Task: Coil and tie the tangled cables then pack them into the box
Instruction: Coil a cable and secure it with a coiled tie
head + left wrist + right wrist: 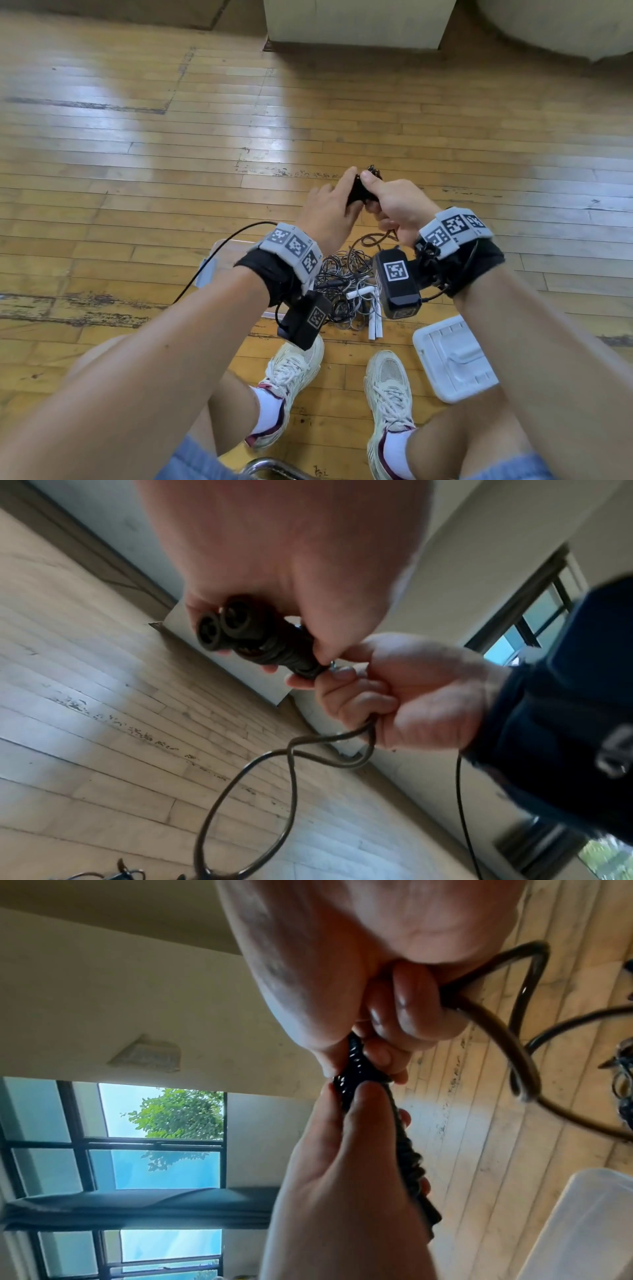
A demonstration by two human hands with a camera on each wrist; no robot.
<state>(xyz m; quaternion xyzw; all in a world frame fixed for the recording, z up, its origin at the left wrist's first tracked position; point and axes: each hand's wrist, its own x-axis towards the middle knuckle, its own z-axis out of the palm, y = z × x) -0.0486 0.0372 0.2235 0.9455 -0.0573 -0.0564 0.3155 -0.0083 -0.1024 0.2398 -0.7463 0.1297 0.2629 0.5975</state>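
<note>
Left hand (330, 209): fingers (205, 607) curled round the head of a black plug (236, 631), thumb on its near side. Right hand (394, 205): thumb and forefinger pinch the ribbed strain-relief end of the same plug, the other fingers (404, 1007) folded over the dark cable (329, 739) just behind it. Both hands are raised above the floor, touching each other at the plug. Cable leaves the right fist, makes a loose crossing loop in the air and drops toward the tangled pile of cables (342, 284) on the wooden floor (137, 154), directly under the wrists. Pile holds thin grey and black leads plus a few white connectors (371, 322). Clear plastic box (219, 257) sits on the floor at the left of the pile, partly hidden by the left wrist. White lid (452, 359) lies flat on the floor to the right, beside the right shoe (388, 394).
</note>
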